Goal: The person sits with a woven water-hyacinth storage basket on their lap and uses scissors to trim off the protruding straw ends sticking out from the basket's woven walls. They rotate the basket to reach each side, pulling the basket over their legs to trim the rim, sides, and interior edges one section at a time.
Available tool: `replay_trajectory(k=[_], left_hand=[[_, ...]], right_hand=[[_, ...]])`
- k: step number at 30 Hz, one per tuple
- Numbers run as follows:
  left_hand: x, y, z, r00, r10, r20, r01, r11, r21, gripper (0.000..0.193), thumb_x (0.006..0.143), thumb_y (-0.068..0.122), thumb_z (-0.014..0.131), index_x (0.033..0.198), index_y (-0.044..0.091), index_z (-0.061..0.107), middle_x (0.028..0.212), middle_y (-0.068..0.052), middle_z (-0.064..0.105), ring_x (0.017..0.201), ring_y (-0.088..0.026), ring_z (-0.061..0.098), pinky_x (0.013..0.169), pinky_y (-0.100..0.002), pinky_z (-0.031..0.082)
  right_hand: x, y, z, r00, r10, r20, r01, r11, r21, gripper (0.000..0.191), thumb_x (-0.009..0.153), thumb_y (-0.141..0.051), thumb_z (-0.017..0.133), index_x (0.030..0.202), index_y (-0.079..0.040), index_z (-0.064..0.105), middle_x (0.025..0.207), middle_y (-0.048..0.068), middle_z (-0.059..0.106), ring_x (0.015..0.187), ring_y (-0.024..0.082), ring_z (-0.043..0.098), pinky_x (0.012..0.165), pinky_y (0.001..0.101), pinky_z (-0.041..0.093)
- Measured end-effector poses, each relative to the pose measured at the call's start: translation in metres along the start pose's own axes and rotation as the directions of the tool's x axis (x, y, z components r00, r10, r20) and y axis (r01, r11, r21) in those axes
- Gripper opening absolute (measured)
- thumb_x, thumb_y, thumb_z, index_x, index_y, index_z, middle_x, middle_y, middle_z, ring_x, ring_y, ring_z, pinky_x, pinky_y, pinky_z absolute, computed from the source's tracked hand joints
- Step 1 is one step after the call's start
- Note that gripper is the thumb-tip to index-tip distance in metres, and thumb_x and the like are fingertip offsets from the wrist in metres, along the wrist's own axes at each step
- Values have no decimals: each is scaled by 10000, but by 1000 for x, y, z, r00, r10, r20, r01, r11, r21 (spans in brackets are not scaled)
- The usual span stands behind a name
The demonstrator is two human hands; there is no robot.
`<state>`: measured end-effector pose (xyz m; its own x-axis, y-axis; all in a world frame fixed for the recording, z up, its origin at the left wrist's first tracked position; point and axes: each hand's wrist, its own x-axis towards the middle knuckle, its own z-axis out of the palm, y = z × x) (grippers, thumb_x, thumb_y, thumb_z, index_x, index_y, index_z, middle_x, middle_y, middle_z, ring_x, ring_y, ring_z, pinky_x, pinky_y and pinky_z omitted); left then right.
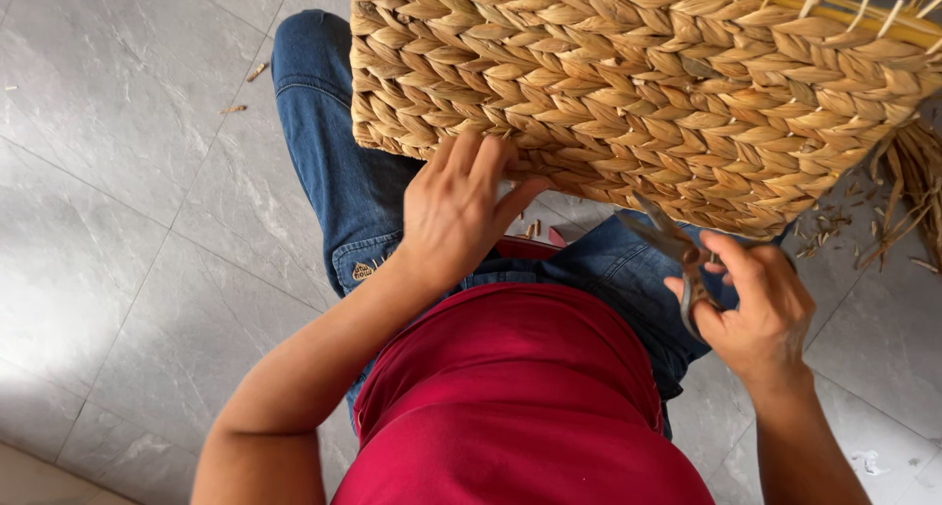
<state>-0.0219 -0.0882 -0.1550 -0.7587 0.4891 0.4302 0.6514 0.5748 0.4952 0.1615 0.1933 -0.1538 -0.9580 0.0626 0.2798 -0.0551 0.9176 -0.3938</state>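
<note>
A large woven straw basket point(648, 83) rests across my lap, its braided side facing up. My left hand point(456, 211) presses flat against the basket's lower edge, fingers spread on the weave. My right hand point(756, 304) grips a pair of metal scissors point(672, 255), whose blades point up toward the basket's bottom edge and nearly touch it. Loose straw ends point(908, 186) hang from the basket at the right.
I wear blue jeans point(324, 142) and a red shirt point(520, 407). Grey floor tiles point(128, 220) surround me, with small straw clippings point(245, 88) scattered at upper left and more bits point(834, 225) at the right.
</note>
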Motion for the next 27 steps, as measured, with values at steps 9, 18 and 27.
replay_trajectory(k=[9, 18, 27], left_hand=[[2, 13, 6, 997, -53, -55, 56, 997, 48, 208, 940, 227, 735, 963, 88, 583, 907, -77, 553, 830, -254, 637, 693, -375, 529], [11, -4, -2, 994, 97, -53, -90, 990, 109, 140, 914, 150, 721, 920, 84, 597, 846, -65, 570, 803, -240, 654, 695, -370, 548], [26, -8, -10, 982, 187, 33, -189, 971, 144, 111, 893, 136, 708, 903, 74, 617, 838, -70, 570, 783, -231, 659, 658, -375, 540]], right_hand=[[52, -24, -28, 964, -252, 86, 266, 892, -366, 639, 730, -221, 910, 1327, -171, 686, 897, 28, 555, 821, 232, 610, 744, 387, 543], [92, -41, -27, 922, -324, 212, 386, 814, -434, 781, 629, -252, 928, 1377, -258, 701, 859, -15, 554, 825, 184, 627, 731, 343, 561], [106, -46, -23, 898, -385, 214, 440, 798, -411, 822, 637, -268, 921, 1416, -277, 662, 834, -24, 553, 786, 161, 631, 719, 321, 576]])
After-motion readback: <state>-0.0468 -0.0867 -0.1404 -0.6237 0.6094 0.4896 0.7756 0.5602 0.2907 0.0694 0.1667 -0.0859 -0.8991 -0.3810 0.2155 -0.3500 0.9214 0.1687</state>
